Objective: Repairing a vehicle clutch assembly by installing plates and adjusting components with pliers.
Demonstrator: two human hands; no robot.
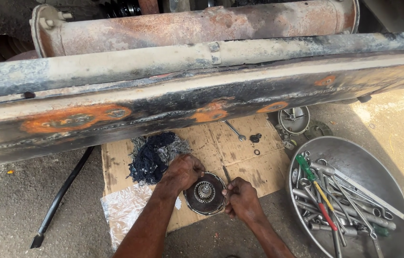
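Note:
A round metal part with a toothed hub in its middle [205, 193] lies on a sheet of cardboard [240, 160] on the ground. My left hand [183, 173] rests over its upper left rim and grips it. My right hand [240, 199] sits at its right rim with the fingers closed around a thin metal tool [226, 173] that points up and away from the part. Both forearms reach in from the bottom of the view.
A long rusty vehicle beam [202, 102] and a rusty cylinder [197, 26] span the top. Dark rags [153, 155], a spanner [235, 130], small washers [255, 139], a foil sheet [124, 208], a black bar [61, 196], and a metal basin [355, 157] with several spanners and screwdrivers lie around.

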